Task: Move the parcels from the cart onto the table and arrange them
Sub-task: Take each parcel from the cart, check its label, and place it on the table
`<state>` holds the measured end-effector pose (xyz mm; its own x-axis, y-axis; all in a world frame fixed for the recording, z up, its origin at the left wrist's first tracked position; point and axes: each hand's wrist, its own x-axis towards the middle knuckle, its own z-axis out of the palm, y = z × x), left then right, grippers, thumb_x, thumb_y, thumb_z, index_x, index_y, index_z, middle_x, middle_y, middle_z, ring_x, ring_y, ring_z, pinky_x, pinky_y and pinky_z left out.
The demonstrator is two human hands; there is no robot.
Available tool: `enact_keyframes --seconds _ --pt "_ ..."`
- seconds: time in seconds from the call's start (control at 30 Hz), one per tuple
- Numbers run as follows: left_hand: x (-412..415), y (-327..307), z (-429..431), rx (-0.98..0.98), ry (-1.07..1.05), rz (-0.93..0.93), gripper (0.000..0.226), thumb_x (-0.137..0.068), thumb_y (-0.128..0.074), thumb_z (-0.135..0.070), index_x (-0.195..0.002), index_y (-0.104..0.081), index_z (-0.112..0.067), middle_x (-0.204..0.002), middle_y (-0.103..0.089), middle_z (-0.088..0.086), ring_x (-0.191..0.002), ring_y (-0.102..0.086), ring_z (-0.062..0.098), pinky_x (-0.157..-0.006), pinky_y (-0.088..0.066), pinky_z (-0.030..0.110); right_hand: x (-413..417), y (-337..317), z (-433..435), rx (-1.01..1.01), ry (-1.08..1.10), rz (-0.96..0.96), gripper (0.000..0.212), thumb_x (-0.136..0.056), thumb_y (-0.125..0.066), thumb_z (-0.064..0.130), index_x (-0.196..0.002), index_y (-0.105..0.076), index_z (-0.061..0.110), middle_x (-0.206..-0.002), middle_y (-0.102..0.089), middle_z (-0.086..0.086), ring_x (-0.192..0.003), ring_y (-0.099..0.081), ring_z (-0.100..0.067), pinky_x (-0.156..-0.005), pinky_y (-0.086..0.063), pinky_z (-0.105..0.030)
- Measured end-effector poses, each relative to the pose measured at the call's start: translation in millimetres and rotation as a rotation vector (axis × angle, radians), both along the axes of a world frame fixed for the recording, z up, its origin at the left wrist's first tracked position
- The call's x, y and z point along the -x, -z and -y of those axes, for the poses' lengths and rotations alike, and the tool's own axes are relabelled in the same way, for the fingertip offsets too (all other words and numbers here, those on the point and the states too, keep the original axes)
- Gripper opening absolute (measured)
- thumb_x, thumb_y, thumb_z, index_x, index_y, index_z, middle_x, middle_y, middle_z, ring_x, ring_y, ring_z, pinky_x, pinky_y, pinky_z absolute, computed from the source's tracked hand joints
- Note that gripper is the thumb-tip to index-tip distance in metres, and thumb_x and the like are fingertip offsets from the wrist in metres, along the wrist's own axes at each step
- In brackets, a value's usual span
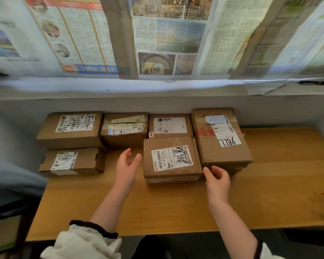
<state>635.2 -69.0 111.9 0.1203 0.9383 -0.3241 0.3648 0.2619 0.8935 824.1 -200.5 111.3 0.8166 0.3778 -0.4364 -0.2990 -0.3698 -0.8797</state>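
Several brown cardboard parcels stand on the wooden table (176,206) against the back wall. The middle front parcel (171,159) has a white label with black handwriting. My left hand (126,169) hovers open just left of it, not touching. Off its front right corner, my right hand (217,179) is open with curled fingers, close to the corner. A taller parcel marked 7786 (222,141) stands to the right. At the left sit a flat front parcel (71,161) and a bigger one (71,129) behind it. Two more parcels (124,128) (169,126) line the back.
Newspaper sheets (166,36) hang over the wall and the white ledge behind the table. Bare wood extends right of the 7786 parcel and along the front edge. A blurred blue-grey shape (11,182) lies beyond the table's left side. The cart is out of view.
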Motion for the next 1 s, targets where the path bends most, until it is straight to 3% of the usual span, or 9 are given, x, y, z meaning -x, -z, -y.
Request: enact_keyframes --seconds 0.13,0.23,0.33,0.47,0.6,1.0 --pt "39 -43 0 -0.274 0.034 -0.133 0.056 -0.092 -0.054 -0.032 -0.143 -0.033 -0.021 -0.144 -0.039 -0.001 -0.130 -0.037 0.016 -0.105 -0.036 0.039 8 -33 2 -0.068 -0.189 0.362 0.027 -0.087 -0.063 0.018 -0.111 -0.051 0.021 -0.123 -0.049 -0.001 -0.114 -0.047 -0.013 -0.094 -0.043 -0.031" --pt "84 -61 6 -0.455 0.047 -0.355 0.059 -0.092 -0.054 -0.034 -0.144 -0.031 -0.018 -0.146 -0.037 0.001 -0.135 -0.032 0.016 -0.110 -0.030 0.040 20 -44 -8 -0.019 -0.462 0.678 0.038 -0.085 -0.066 0.022 -0.119 -0.051 0.015 -0.130 -0.047 -0.003 -0.123 -0.043 -0.015 -0.101 -0.034 -0.028" --pt "135 -66 16 -0.494 0.043 -0.577 0.065 -0.090 -0.050 -0.045 -0.146 -0.028 -0.019 -0.151 -0.032 0.003 -0.140 -0.025 0.021 -0.113 -0.025 0.044 41 -50 -26 0.067 -0.741 0.889 0.051 -0.082 -0.069 0.027 -0.127 -0.050 0.013 -0.141 -0.041 -0.005 -0.134 -0.034 -0.021 -0.109 -0.026 -0.034" --pt "191 -75 37 -0.478 -0.005 -0.744 0.070 -0.090 -0.045 -0.054 -0.147 -0.024 -0.019 -0.155 -0.023 0.006 -0.144 -0.016 0.027 -0.115 -0.014 0.039 78 -63 -48 0.051 -0.932 1.079 0.063 -0.080 -0.072 0.028 -0.134 -0.046 0.009 -0.143 -0.041 -0.011 -0.136 -0.032 -0.029 -0.111 -0.030 -0.048" --pt "243 -83 57 -0.456 -0.077 -0.811 0.076 -0.083 -0.034 -0.059 -0.147 -0.025 -0.020 -0.156 -0.021 0.005 -0.144 -0.014 0.027 -0.115 -0.012 0.035 126 -75 -71 0.058 -1.087 1.121 0.068 -0.083 -0.066 0.035 -0.141 -0.038 0.012 -0.147 -0.036 -0.010 -0.139 -0.028 -0.028 -0.113 -0.028 -0.047" --pt "444 -93 102 -0.349 -0.384 -0.821 0.065 -0.089 -0.051 -0.050 -0.145 -0.033 -0.023 -0.156 -0.021 -0.001 -0.144 -0.017 0.023 -0.112 -0.025 0.040 360 -114 -122 -0.137 -1.433 1.158 0.061 -0.089 -0.055 0.043 -0.143 -0.035 0.022 -0.153 -0.027 0.001 -0.143 -0.019 -0.020 -0.116 -0.021 -0.038"
